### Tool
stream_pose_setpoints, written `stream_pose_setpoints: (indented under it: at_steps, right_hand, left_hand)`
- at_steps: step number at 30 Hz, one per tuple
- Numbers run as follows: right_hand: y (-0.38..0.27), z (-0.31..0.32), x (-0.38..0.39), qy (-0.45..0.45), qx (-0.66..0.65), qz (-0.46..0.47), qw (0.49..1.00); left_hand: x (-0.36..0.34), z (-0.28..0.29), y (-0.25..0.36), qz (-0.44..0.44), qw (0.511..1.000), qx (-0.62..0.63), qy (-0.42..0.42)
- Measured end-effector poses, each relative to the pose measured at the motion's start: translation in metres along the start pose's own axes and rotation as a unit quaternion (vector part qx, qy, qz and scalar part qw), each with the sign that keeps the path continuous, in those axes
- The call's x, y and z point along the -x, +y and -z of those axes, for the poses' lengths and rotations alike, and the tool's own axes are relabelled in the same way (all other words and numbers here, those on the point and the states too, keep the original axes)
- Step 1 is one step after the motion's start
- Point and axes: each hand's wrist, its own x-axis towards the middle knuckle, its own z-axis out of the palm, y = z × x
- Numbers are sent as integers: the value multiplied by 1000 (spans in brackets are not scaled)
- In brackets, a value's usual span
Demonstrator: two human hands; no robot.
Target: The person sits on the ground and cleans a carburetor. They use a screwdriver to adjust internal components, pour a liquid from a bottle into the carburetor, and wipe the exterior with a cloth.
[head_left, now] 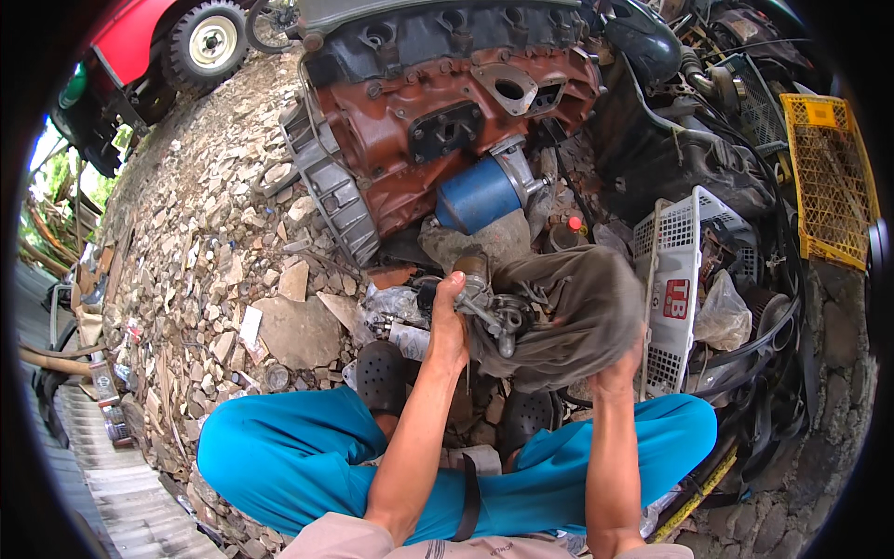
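The left hand (449,328) is gripping a metal part (508,320), apart from the engine (368,140); a brown cloth (591,307) is bunching against it, the right hand (618,371) clasping its right side. Work is looking unfinished; how much is remaining is unclear.
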Motion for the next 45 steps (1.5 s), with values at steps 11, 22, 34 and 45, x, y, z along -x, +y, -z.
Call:
stream_pose_setpoints:
  at_steps: [11, 22, 34, 45]
  right_hand:
    - [-18, 31, -17, 136, -161, 161, 964]
    - [48, 42, -15, -33, 43, 47, 997]
    - [84, -16, 0, 223, -196, -70, 952]
    - [82, 3, 29, 45, 376, 130, 916]
  left_hand:
    - [-17, 31, -3, -41, 975, 213, 57]
    - [5, 5, 10, -129, 982, 38, -134]
    - [25, -22, 19, -240, 923, -168, -250]
    - [36, -59, 21, -109, 986, -124, 30]
